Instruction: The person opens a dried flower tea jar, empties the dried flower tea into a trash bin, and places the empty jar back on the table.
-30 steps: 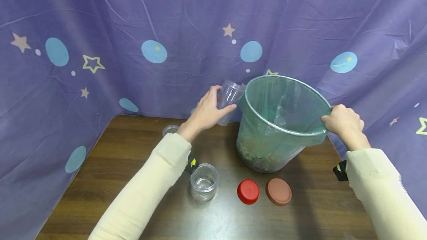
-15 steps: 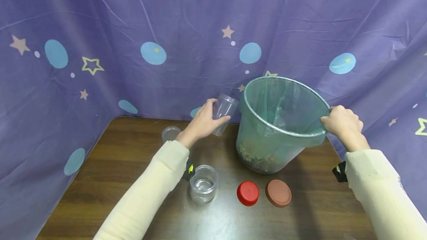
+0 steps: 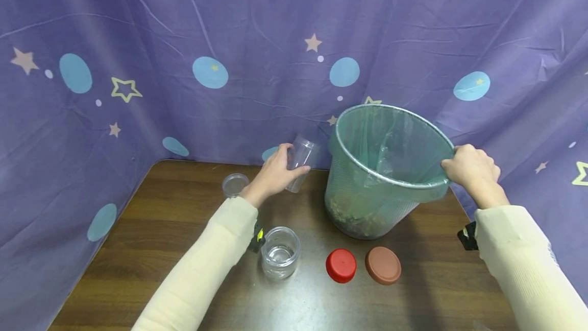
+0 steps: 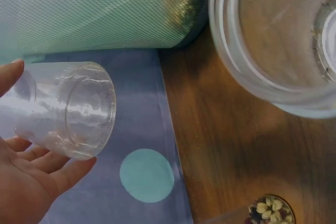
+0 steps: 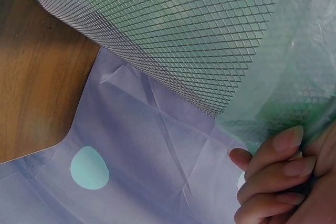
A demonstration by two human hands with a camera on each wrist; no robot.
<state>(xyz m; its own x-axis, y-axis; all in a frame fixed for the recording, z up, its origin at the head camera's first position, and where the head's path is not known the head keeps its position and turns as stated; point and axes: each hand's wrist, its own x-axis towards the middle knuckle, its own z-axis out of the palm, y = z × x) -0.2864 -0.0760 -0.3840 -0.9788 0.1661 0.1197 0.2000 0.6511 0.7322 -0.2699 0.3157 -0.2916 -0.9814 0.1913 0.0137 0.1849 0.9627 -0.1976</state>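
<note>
My left hand (image 3: pixel 274 175) holds a clear plastic jar (image 3: pixel 303 153) with thumb and fingers around its side, left of a mesh wastebasket (image 3: pixel 351 188). The jar is tilted with its top toward the right; in the left wrist view its see-through base (image 4: pixel 89 111) faces the camera, and no contents show inside. A pale green bag lines the wastebasket and folds over its rim. My right hand (image 3: pixel 473 170) grips that rim at the right side, fingers curled over the bag in the right wrist view. Dried plant bits (image 3: pixel 356 218) show at the wastebasket's bottom.
An uncovered clear jar (image 3: pixel 280 254) stands in front of my left wrist. Another jar (image 3: pixel 235 184) is partly behind that forearm; dried flower buds (image 4: pixel 270 211) show in the left wrist view. A red lid (image 3: pixel 341 265) and a brownish lid (image 3: pixel 383 265) lie at the front.
My left hand has moved the jar leftward and down, away from the wastebasket's rim. The right hand keeps its grip, and the wastebasket stays in place.
</note>
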